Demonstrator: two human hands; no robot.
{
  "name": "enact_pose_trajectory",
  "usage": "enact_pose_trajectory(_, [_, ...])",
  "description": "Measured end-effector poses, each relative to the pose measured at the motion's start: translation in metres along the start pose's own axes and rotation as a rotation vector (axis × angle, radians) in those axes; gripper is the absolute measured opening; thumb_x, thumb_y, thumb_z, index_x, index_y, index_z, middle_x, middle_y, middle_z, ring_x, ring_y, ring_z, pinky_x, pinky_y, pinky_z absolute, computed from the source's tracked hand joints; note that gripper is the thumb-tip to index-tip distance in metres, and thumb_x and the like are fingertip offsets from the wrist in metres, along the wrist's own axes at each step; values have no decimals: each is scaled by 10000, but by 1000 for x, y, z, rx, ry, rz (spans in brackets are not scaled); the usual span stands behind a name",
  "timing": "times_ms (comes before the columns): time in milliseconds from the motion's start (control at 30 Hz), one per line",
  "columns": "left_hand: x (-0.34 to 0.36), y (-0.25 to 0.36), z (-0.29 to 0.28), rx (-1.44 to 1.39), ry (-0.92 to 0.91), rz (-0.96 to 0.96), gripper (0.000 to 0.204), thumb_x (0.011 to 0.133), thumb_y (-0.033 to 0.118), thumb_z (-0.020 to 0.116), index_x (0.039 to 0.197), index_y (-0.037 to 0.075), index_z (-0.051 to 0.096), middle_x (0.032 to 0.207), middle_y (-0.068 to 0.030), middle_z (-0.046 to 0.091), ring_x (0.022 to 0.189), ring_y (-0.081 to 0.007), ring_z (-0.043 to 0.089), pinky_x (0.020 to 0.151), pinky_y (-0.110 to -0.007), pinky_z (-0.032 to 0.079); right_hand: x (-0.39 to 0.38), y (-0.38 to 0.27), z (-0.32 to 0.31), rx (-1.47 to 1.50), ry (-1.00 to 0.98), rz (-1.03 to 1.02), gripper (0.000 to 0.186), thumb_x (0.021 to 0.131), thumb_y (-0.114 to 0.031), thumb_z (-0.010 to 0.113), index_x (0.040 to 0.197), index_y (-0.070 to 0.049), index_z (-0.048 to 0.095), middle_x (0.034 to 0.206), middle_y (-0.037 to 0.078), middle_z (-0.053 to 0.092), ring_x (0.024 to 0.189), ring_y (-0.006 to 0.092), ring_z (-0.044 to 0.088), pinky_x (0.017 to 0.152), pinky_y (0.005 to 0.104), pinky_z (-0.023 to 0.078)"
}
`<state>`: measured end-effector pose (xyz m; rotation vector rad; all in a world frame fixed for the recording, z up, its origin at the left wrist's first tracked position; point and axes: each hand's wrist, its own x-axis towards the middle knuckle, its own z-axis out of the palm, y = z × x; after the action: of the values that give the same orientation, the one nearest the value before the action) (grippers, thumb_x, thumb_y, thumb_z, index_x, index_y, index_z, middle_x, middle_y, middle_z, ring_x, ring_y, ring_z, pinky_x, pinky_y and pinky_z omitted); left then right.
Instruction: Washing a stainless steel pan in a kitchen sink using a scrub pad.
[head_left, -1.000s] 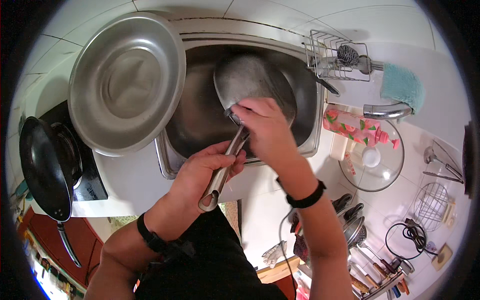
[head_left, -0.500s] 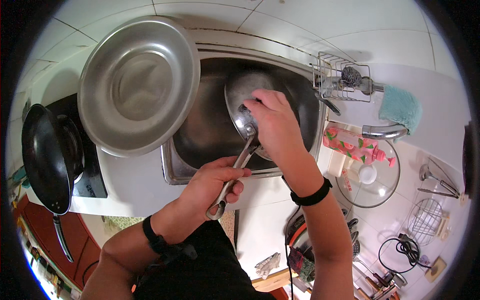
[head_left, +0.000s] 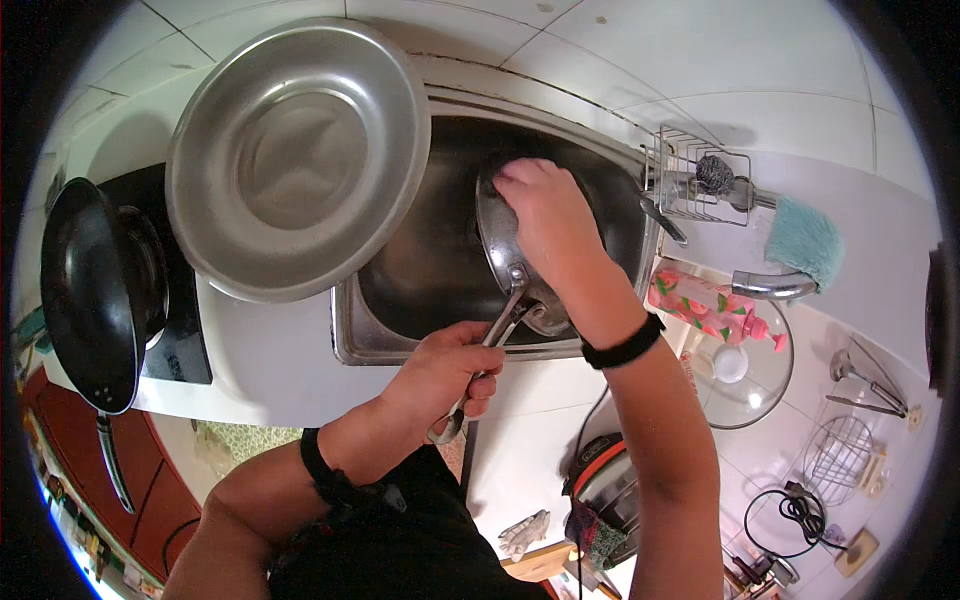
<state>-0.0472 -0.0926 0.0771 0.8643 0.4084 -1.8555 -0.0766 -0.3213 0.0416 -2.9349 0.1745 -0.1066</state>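
Note:
A metal pan (head_left: 500, 240) with a long riveted handle is held tilted over the dark sink basin (head_left: 420, 230). My left hand (head_left: 455, 368) wraps round its handle near the hanging loop. My right hand (head_left: 548, 205) presses on the pan's surface with bent fingers. A dark bit shows at the fingertips, but most of whatever is under them is hidden. Beneath the handle, a round metal piece (head_left: 548, 316) shows in part beside the sink's near rim.
A large steel basin (head_left: 300, 165) overlaps the sink's left side. Left of it, a black wok (head_left: 92, 295) sits by the dark cooktop. To the right are a wire rack (head_left: 700, 180), a faucet (head_left: 775, 285), a pink pump bottle (head_left: 705, 302) and a glass lid (head_left: 765, 385).
My right hand has slid up toward the pan's far edge. The pan sits slightly further right in view, and the whole view has shifted a little.

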Motion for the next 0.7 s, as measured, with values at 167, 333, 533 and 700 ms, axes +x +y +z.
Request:
enact_pose_trajectory(167, [-6, 9, -2, -22, -11, -56, 137, 981, 84, 577, 1107, 64, 528, 697, 11, 463, 514, -72, 410, 428, -242, 288, -59, -44, -20, 176, -210, -156, 337, 830, -104, 609, 1138, -26, 724, 1205, 123, 680, 1187, 329, 620, 981, 417, 493])
enact_pose_trajectory(333, [3, -4, -5, -58, -32, -28, 125, 962, 48, 572, 1078, 61, 526, 743, 6, 475, 556, -70, 425, 440, -228, 307, -53, -12, -21, 96, -53, 90, 379, 827, 24, 606, 1183, -42, 719, 1264, 131, 683, 1195, 354, 628, 1016, 426, 492])
enact_pose_trajectory(533, [-5, 6, -9, 30, -53, -78, 115, 974, 58, 566, 1087, 53, 545, 732, 2, 484, 539, -61, 419, 433, -231, 319, -56, -37, -39, 571, 51, 518, 356, 906, -19, 663, 1258, -66, 695, 1312, 164, 662, 1211, 349, 630, 1031, 401, 510])
enact_pose_trajectory(700, [-10, 8, -2, 1, 12, -32, 112, 978, 86, 548, 1086, 58, 557, 666, 9, 458, 473, -69, 389, 405, -238, 287, -70, -26, -40, 311, 139, 462, 383, 897, -70, 711, 1280, -90, 696, 1233, 165, 668, 1100, 360, 665, 957, 398, 533])
